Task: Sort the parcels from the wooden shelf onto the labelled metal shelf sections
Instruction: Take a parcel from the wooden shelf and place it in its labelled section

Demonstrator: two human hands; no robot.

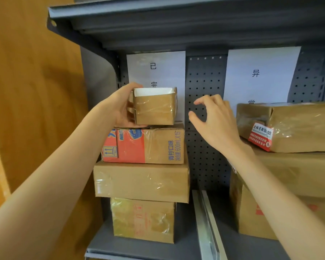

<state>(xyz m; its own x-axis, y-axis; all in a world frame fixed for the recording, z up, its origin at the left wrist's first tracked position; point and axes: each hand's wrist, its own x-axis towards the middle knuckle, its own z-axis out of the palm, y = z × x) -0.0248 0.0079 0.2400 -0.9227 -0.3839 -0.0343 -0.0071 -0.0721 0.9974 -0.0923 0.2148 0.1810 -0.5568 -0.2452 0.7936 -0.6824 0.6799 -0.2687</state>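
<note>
My left hand (123, 106) grips the left end of a small brown taped parcel (155, 108) with a white top label. The parcel sits on or just above the top of a stack in the left section of the grey metal shelf (139, 248). That stack has an orange printed carton (143, 146), a flat brown box (142, 182) and a taped box (143, 219) at the bottom. My right hand (214, 121) hovers to the right of the small parcel, fingers loosely spread, touching nothing.
A white paper label (156, 68) hangs behind the left section, another label (259, 74) behind the right. The right section holds stacked brown boxes (293, 126). A metal divider (206, 222) runs between sections. A wooden panel (26, 91) stands on the left, and a shelf board (176, 15) overhangs.
</note>
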